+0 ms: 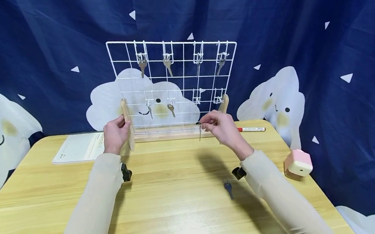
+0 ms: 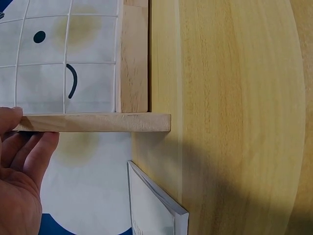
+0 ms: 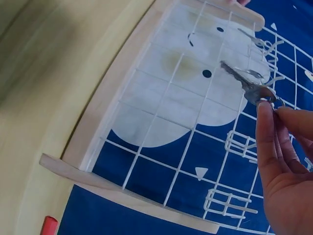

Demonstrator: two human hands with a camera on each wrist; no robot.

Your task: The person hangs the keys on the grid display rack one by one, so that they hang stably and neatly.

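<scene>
My right hand (image 1: 223, 128) pinches a metal key (image 3: 250, 90) by its ring between thumb and fingertips, in front of the grid's lower right part. The key's blade points down in the head view. My left hand (image 1: 115, 136) grips the left wooden post (image 2: 98, 123) of a stand that carries a white wire grid (image 1: 171, 42). Several keys hang from hooks along the top row, among them a brass one (image 1: 167, 62). Two more keys hang at the lower left, one of them dark brass (image 1: 171, 108). The two lower right hooks (image 1: 197, 99) hold no key.
Another key (image 1: 228, 189) with a ring lies on the wooden table (image 1: 168, 208). A notebook (image 1: 78, 149) rests at the back left, left of the stand. To the right are a red-capped marker (image 1: 253, 129) and a pink-and-white box-like object (image 1: 298, 165) near the edge.
</scene>
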